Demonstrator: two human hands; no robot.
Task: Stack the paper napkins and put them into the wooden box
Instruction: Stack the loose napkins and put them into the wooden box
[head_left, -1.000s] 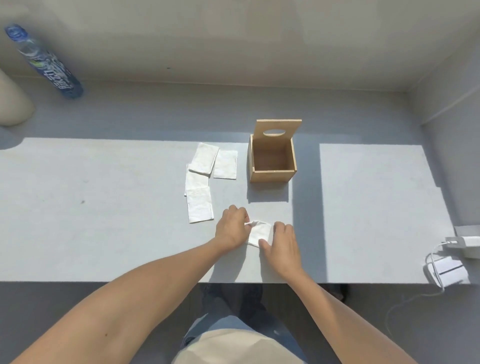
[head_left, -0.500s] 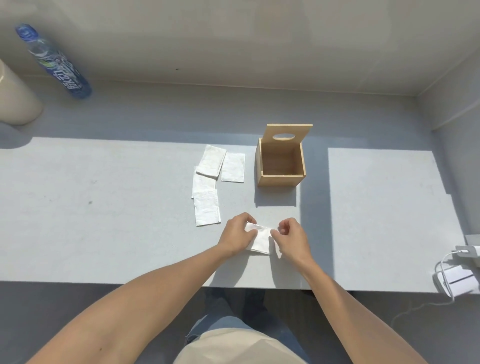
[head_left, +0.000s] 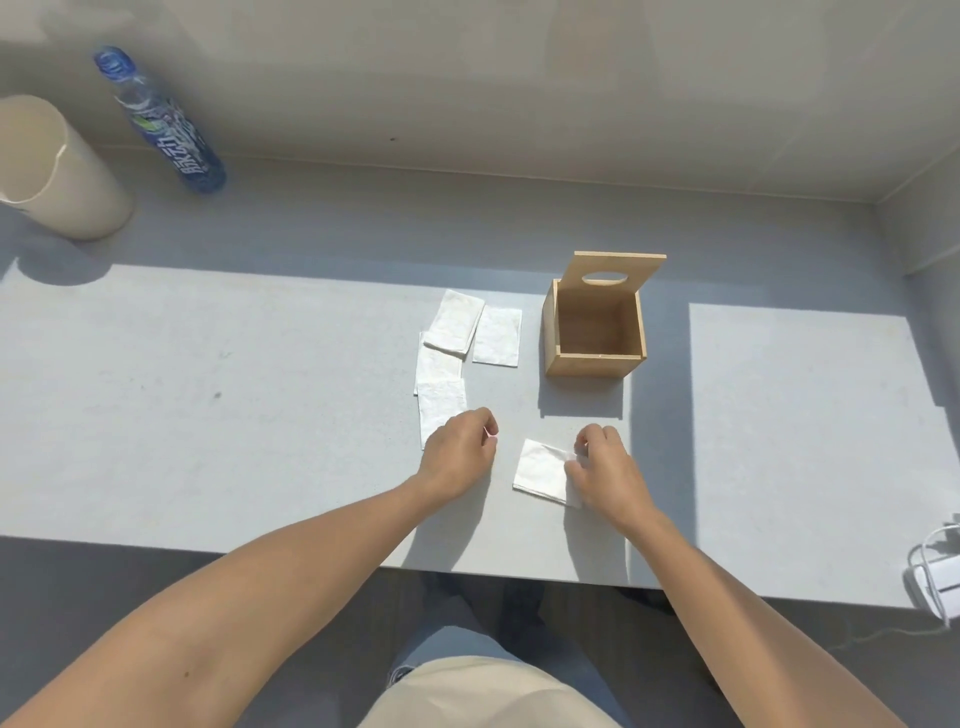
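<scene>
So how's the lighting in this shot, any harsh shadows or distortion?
Head view: hard sunlight on the table, with a shaded band behind; the wooden box casts a crisp shadow toward the hands; wide-angle bending tilts the bottle and cup at the left edge.

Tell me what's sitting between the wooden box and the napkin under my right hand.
Nothing: the head view shows only bare table, partly in the wooden box's shadow, before the napkin.

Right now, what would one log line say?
left hand: over spread napkins | right hand: touching folded napkin | wooden box: empty
</scene>
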